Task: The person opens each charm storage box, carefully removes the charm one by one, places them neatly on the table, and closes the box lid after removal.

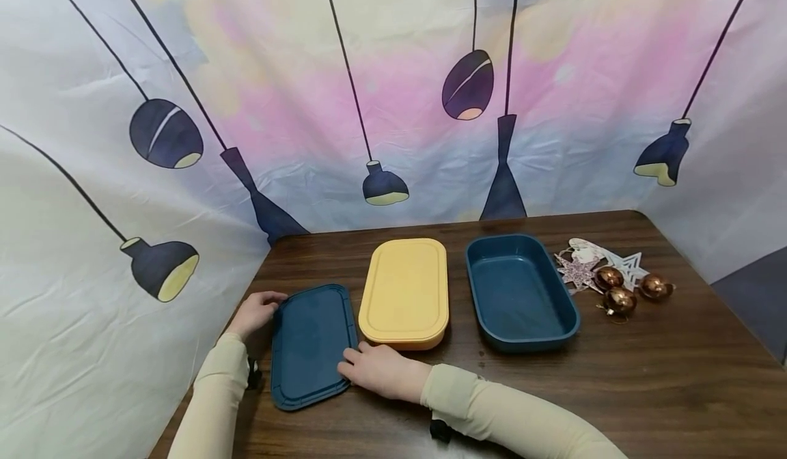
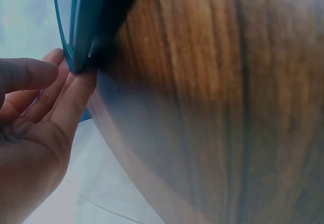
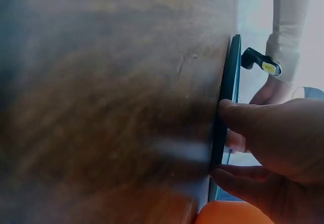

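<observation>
A dark blue rectangular lid (image 1: pixel 313 343) lies at the left of the table. My left hand (image 1: pixel 254 314) is at its far left corner; in the left wrist view the fingers (image 2: pixel 76 95) touch the lid's edge (image 2: pixel 83 26), while the thumb stands apart. At the lid's near right edge, my right hand (image 1: pixel 384 371) rests its thumb and fingertips along the rim; the right wrist view shows them on the edge of the lid (image 3: pixel 230 77). Beside the lid sits a yellow container (image 1: pixel 406 291) with its lid on. A blue container (image 1: pixel 519 295) stands uncovered, its inside bare.
Right of the blue container lie several ornaments: copper-coloured balls (image 1: pixel 619 300), a pink glittery star (image 1: pixel 576 270) and a white star (image 1: pixel 630 268). The dark wooden table (image 1: pixel 664 377) meets a hanging printed cloth (image 1: pixel 418 138) at its back and left.
</observation>
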`<state>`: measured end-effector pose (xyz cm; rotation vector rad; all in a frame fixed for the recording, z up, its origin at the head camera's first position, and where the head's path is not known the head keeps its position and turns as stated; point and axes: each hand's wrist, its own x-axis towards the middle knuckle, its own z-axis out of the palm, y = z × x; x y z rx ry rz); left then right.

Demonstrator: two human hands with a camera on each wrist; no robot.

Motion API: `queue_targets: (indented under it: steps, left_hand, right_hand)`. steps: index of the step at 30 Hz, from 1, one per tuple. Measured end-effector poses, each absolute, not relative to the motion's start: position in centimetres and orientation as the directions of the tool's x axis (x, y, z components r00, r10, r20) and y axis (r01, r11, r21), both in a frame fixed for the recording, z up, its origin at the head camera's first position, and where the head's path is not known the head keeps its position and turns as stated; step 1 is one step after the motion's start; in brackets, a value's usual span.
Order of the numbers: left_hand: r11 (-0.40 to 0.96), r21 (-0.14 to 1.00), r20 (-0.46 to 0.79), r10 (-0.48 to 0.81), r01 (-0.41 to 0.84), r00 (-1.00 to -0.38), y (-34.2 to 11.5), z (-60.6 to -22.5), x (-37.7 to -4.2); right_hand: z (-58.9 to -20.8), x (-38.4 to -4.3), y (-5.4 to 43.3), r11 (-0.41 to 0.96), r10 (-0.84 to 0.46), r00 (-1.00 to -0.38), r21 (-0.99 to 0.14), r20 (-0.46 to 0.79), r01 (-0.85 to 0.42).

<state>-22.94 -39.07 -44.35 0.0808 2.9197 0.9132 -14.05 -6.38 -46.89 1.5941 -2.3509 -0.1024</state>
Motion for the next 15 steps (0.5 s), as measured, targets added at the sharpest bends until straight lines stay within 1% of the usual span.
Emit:
queue_targets:
  steps: [6, 12, 15]
  left_hand:
    - [0.808, 0.589, -0.071, 0.070, 0.014, -0.995, -39.3, -44.3, -22.7]
    - [0.772, 0.636, -0.080, 0.090, 0.019, -0.993, -40.0, -44.3, -22.5]
    - [0.730, 0.683, -0.088, 0.089, 0.005, -0.992, -40.4, -44.1, -22.5]
  right_hand:
    - [-46.4, -13.7, -6.0, 0.392, -0.910, -0.343, 0.216, 0.233, -0.894]
    - [-46.0, -13.4, -5.9, 0.366, -0.908, -0.292, 0.228, 0.302, -0.902]
    - [-45.7, -13.6, -5.8, 0.383, -0.895, -0.297, 0.231, 0.333, -0.894]
